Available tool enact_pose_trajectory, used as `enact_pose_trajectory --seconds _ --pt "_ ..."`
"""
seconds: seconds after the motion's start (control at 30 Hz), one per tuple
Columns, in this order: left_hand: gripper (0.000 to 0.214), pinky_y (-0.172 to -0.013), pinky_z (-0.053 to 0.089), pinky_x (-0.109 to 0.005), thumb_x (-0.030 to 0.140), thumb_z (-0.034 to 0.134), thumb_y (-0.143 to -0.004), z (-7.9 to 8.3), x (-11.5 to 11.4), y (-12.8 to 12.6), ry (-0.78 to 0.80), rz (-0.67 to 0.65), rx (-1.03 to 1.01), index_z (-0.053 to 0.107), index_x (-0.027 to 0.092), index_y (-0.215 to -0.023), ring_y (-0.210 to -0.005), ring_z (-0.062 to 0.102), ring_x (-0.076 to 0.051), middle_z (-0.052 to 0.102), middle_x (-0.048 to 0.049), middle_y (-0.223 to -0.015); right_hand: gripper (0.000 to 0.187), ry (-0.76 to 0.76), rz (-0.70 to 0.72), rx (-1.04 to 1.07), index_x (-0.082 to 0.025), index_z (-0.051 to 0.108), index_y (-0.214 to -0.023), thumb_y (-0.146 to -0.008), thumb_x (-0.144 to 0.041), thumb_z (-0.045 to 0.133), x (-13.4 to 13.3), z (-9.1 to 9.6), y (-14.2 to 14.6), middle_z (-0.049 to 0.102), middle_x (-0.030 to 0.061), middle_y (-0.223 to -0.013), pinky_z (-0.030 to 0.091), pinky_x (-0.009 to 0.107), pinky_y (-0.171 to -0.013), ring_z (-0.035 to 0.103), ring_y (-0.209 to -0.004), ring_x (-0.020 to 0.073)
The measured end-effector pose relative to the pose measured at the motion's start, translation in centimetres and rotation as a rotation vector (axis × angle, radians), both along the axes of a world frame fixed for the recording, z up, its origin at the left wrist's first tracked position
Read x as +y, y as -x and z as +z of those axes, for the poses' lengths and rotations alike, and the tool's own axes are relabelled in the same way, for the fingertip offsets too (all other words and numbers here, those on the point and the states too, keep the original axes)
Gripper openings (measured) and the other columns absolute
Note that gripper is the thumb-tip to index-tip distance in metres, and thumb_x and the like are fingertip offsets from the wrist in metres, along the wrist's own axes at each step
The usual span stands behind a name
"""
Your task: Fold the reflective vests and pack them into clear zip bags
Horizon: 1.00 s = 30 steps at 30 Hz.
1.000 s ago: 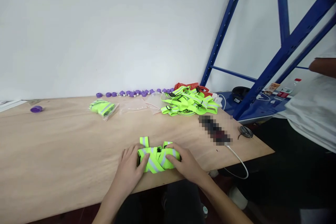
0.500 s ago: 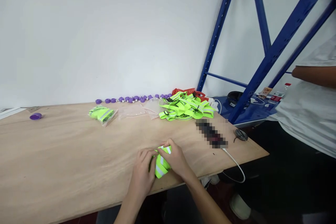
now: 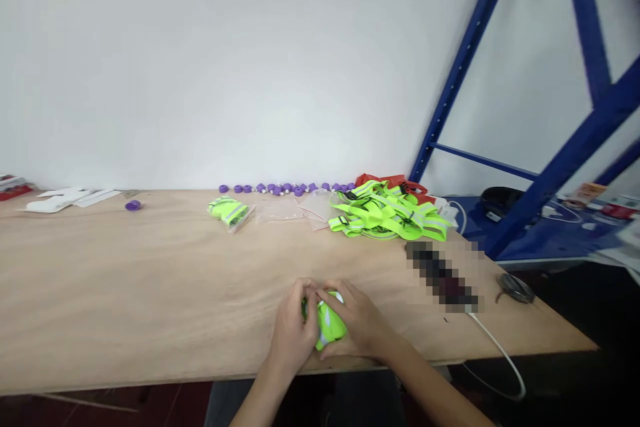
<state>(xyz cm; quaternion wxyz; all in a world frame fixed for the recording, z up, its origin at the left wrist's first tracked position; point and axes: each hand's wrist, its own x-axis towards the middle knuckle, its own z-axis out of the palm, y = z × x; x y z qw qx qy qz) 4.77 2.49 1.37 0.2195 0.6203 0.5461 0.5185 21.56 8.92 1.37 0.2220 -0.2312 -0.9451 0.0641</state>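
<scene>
**Our bare left hand (image 3: 295, 325) and bare right hand (image 3: 364, 320) hold a folded bundle of bright yellow-green straps with silvery stripes (image 3: 331, 325)**

We see the bundle near the front edge of the pale wooden tabletop (image 3: 150, 293). The left hand has its fingers curled and nearly closed, and it grips the left side of the bundle. The right hand bends around the right side, its fingers only as far open as the bundle is thick; some fingertips are hidden from us. The two hands meet above the bundle, and we cannot tell whether it touches the wood below.

Near the back edge, we find a loose heap of yellow-green striped straps (image 3: 395, 215), lying in front of a crumpled red material (image 3: 384, 179). To its left are flat clear plastic bags (image 3: 280, 211), then a clear plastic bag filled with yellow-green strap (image 3: 230, 211). Behind these, small round purple pieces (image 3: 287, 188) form an uneven row along the back edge. Toward the right corner lie a blurred dark object (image 3: 440, 277) with a white cable (image 3: 500, 351) and a dark oval object (image 3: 517, 288).
</scene>
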Motion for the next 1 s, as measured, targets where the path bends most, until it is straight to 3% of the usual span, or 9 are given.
enact_pose_trajectory --seconds 0.13,0.23,0.33,0.43,0.53,0.67,0.8,0.9,1.0 --pt "0.039 -0.101 0.047 -0.046 0.009 0.046 -0.087 -0.2 0.4 -0.1 -0.053 -0.013 0.047 0.045 0.018 -0.125 -0.116 0.058 -0.025 0.059 -0.0146 -0.120 0.110 -0.052 0.091 -0.056 -0.011 0.041 -0.149 -0.065 -0.076 0.070 1.4 -1.0 -0.2 0.057 0.0220 -0.134 0.050 0.046 -0.097 0.057 -0.117 0.0338" --pt "0.060 -0.116 0.033 -0.051 -0.001 0.047 -0.077 0.1 0.6 0.3 -0.100 -0.099 0.106 0.041 0.018 -0.133 -0.144 0.033 -0.028 0.040 -0.0188 -0.148 0.101 -0.082 0.134 -0.040 -0.018 0.041 -0.151 -0.068 -0.066 0.074 2.6 -2.6 -0.5 0.057 0.0190 -0.136 0.052 0.044 -0.094 0.058 -0.117 0.0338" --pt "0.073 -0.119 0.028 -0.051 -0.004 0.049 -0.069 0.8 0.5 0.9 -0.074 -0.196 0.143 0.039 0.017 -0.137 -0.150 0.021 -0.029 0.028 -0.0189 -0.158 0.081 -0.126 0.148 0.027 -0.027 0.047 -0.148 -0.075 -0.050 0.074 3.6 -4.1 -0.9 0.052 0.0159 -0.143 0.053 0.044 -0.093 0.056 -0.123 0.0350" --pt "0.082 -0.119 0.026 -0.053 -0.005 0.051 -0.061 1.3 0.3 1.4 -0.017 -0.261 0.057 0.038 0.019 -0.138 -0.150 0.023 -0.031 0.025 -0.0169 -0.161 0.083 -0.145 0.183 0.061 -0.029 0.048 -0.146 -0.072 -0.053 0.076 4.0 -4.6 -1.0 0.044 0.0140 -0.151 0.052 0.049 -0.096 0.050 -0.130 0.0385" --pt "0.083 -0.120 0.022 -0.054 -0.004 0.054 -0.060 1.8 0.4 2.0 0.054 -0.318 -0.091 0.037 0.020 -0.137 -0.149 0.024 -0.032 0.025 -0.0162 -0.161 0.094 -0.065 0.249 -0.010 -0.025 0.048 -0.147 -0.066 -0.061 0.078 4.1 -4.0 -0.6 0.044 0.0152 -0.151 0.050 0.050 -0.100 0.049 -0.132 0.0397" --pt "0.075 -0.120 0.018 -0.056 0.002 0.058 -0.068 2.2 0.9 2.5 0.098 -0.379 -0.178 0.038 0.021 -0.138 -0.151 0.020 -0.033 0.026 -0.0152 -0.162 0.078 0.124 0.222 -0.020 -0.023 0.041 -0.150 -0.079 -0.038 0.069 3.7 -2.3 0.5 0.057 0.0123 -0.140 0.051 0.041 -0.102 0.058 -0.124 0.0290" --pt "0.068 -0.121 0.018 -0.053 0.014 0.059 -0.083 2.5 1.1 3.4 0.132 -0.465 -0.200 0.033 0.025 -0.145 -0.152 0.018 -0.029 0.027 -0.0124 -0.162 0.070 0.127 0.241 -0.006 -0.027 0.042 -0.150 -0.083 -0.027 0.062 2.9 -0.4 0.9 0.059 0.0099 -0.137 0.052 0.037 -0.099 0.061 -0.120 0.0253" --pt "0.060 -0.122 0.023 -0.048 0.029 0.051 -0.095 3.8 3.5 5.3 0.139 -0.445 -0.055 0.028 0.026 -0.150 -0.151 0.022 -0.024 0.027 -0.0100 -0.162 0.064 0.061 0.258 -0.041 -0.033 0.052 -0.142 -0.080 -0.025 0.065 2.4 0.8 0.7 0.060 0.0086 -0.137 0.053 0.037 -0.094 0.062 -0.116 0.0262" --pt "0.065 -0.122 0.021 -0.043 0.040 0.049 -0.096 6.2 9.9 8.6 0.107 -0.184 0.377 0.025 0.018 -0.152 -0.150 0.025 -0.025 0.027 -0.0138 -0.162 0.063 0.004 0.240 -0.066 -0.034 0.058 -0.137 -0.076 -0.023 0.067 2.0 1.3 0.4 0.060 0.0088 -0.137 0.053 0.038 -0.093 0.062 -0.117 0.0275"
